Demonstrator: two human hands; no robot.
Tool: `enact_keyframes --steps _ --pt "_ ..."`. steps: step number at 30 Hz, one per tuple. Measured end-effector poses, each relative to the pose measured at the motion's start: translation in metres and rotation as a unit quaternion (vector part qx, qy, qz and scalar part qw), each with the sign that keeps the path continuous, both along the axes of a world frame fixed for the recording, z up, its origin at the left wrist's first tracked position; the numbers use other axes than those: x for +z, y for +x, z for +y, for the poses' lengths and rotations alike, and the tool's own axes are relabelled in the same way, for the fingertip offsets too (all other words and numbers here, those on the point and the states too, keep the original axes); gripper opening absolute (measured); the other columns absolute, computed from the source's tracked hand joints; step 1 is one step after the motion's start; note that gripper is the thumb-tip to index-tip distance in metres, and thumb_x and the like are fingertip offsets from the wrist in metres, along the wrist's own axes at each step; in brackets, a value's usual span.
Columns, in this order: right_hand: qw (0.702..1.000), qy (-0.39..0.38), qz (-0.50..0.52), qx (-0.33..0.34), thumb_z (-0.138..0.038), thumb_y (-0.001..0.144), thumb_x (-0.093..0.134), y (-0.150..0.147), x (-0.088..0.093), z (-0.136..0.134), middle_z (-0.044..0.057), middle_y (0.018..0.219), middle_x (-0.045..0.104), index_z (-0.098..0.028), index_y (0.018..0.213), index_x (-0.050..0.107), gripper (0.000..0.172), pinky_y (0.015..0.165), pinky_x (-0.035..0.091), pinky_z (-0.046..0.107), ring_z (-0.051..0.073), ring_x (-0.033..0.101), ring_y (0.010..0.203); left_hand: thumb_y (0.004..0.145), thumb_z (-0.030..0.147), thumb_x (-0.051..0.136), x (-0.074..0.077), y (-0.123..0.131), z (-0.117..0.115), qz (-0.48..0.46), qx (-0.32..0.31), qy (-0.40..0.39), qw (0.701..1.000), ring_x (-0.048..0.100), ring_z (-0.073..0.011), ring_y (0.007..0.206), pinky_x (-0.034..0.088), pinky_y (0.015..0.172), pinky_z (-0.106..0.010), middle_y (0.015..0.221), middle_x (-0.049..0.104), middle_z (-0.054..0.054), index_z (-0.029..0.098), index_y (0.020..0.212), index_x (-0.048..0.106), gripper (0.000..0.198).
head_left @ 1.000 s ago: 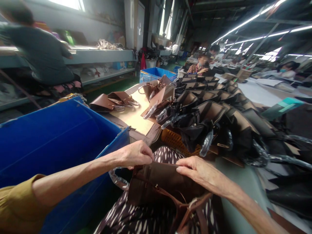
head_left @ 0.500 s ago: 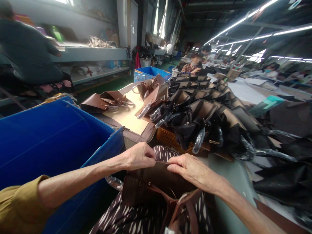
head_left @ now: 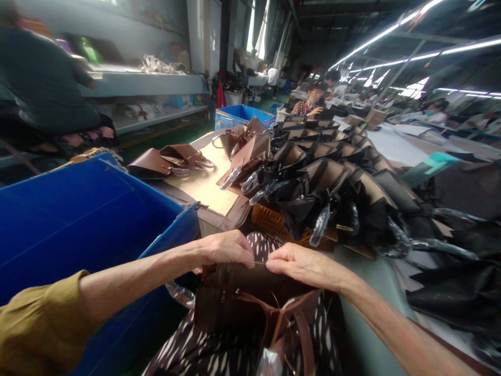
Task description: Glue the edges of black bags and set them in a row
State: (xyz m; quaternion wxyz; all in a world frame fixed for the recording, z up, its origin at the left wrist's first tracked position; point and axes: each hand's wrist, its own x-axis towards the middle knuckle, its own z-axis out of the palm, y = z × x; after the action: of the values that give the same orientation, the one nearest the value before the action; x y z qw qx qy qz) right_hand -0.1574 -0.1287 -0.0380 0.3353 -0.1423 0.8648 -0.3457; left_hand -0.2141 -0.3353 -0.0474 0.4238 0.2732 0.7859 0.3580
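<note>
A dark brown handbag [head_left: 235, 308] with brown straps lies across the patterned cloth over my lap, its interior showing. Along its far edge, my left hand [head_left: 230, 248] is closed with fingers pinching the rim. Just to the right, my right hand [head_left: 293, 263] pinches the same edge between thumb and fingers. A short stretch of the rim shows between the two hands. Clear plastic wraps a handle part [head_left: 270, 361] near the bottom of the view, and another wrapped handle [head_left: 180, 293] sticks out on the left side.
A large blue bin [head_left: 78, 219] stands at the left. Brown bags [head_left: 151, 164] rest on a pale board [head_left: 211, 183] ahead; many black bags [head_left: 297, 193] are piled to the right. Beneath them is an orange crate [head_left: 274, 222]. A person [head_left: 43, 78] sits at the far left.
Both hands have shifted slightly and drawn closer together along the bag's edge. The wrapped handle near the bottom shows more. My left forearm has moved a little to the right.
</note>
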Motion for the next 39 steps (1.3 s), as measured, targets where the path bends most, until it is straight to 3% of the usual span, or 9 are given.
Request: enact_keyframes --steps 4,10,14,19,27,32,36,39 --pt "0.999 0.025 0.041 -0.020 -0.034 0.087 0.042 0.003 0.003 -0.005 -0.006 0.055 0.034 -0.018 0.061 0.041 0.030 0.047 0.020 0.024 0.009 0.031 0.051 0.069 0.034 0.054 0.001 0.003 -0.006 0.037 0.001 0.037 0.999 0.032 -0.0070 0.042 0.020 0.036 -0.021 0.048 0.040 0.006 0.015 0.065 0.065 0.023" --pt "0.991 0.053 0.124 0.021 -0.028 0.088 0.042 0.007 0.015 -0.014 -0.005 0.058 0.044 -0.019 0.071 0.055 0.023 0.053 0.023 0.024 0.010 0.039 0.056 0.068 0.034 0.054 -0.005 -0.003 -0.012 0.017 0.012 -0.007 1.000 0.037 -0.0086 0.041 0.023 0.037 -0.021 0.048 0.046 0.005 0.018 0.080 0.070 0.026" --pt "0.997 0.026 0.067 0.009 -0.030 0.087 0.043 0.004 0.010 -0.011 -0.006 0.058 0.040 -0.019 0.071 0.054 0.023 0.050 0.023 0.023 0.009 0.036 0.055 0.062 0.037 0.061 -0.013 -0.007 -0.013 -0.012 0.031 -0.015 0.999 0.044 -0.0102 0.047 0.027 0.041 -0.021 0.051 0.051 0.004 0.018 0.076 0.070 0.025" --pt "1.000 0.005 0.025 0.000 -0.031 0.086 0.043 0.001 -0.002 -0.006 -0.006 0.057 0.035 -0.018 0.069 0.051 0.023 0.046 0.023 0.023 0.009 0.033 0.053 0.063 0.036 0.059 -0.018 -0.003 -0.013 -0.031 0.052 -0.009 0.998 0.039 -0.0096 0.041 0.024 0.036 -0.021 0.048 0.047 0.004 0.017 0.072 0.069 0.024" --pt "0.997 0.014 0.072 0.009 -0.030 0.080 0.051 -0.003 0.003 -0.023 -0.006 0.051 0.037 -0.017 0.055 0.044 0.028 0.047 0.020 0.024 0.009 0.033 0.051 0.065 0.027 0.056 -0.004 0.008 -0.006 -0.032 0.046 0.045 0.997 0.029 -0.0059 0.035 0.016 0.033 -0.021 0.041 0.036 0.007 0.015 0.055 0.057 0.016" --pt "0.999 -0.014 0.039 0.011 -0.028 0.078 0.050 -0.007 0.001 -0.034 -0.007 0.052 0.034 -0.018 0.058 0.047 0.022 0.046 0.022 0.022 0.008 0.033 0.050 0.067 0.028 0.053 0.002 0.005 -0.008 -0.020 0.037 0.022 0.999 0.033 -0.0070 0.037 0.020 0.034 -0.020 0.044 0.040 0.006 0.015 0.065 0.063 0.016" --pt "0.999 -0.017 0.029 -0.004 -0.027 0.079 0.047 -0.007 -0.002 -0.033 -0.006 0.053 0.035 -0.017 0.058 0.045 0.023 0.045 0.022 0.022 0.008 0.032 0.051 0.071 0.033 0.054 0.003 -0.008 -0.024 -0.001 0.001 0.038 0.999 0.045 -0.0091 0.052 0.032 0.044 -0.017 0.059 0.054 0.003 0.016 0.080 0.068 0.024" --pt "1.000 -0.014 0.026 -0.009 -0.027 0.079 0.047 -0.007 -0.002 -0.032 -0.006 0.053 0.036 -0.017 0.059 0.046 0.023 0.046 0.023 0.022 0.009 0.034 0.052 0.075 0.040 0.053 0.001 -0.011 -0.039 -0.015 0.031 0.040 0.999 0.050 -0.0112 0.061 0.038 0.052 -0.018 0.067 0.059 0.000 0.015 0.082 0.068 0.030"
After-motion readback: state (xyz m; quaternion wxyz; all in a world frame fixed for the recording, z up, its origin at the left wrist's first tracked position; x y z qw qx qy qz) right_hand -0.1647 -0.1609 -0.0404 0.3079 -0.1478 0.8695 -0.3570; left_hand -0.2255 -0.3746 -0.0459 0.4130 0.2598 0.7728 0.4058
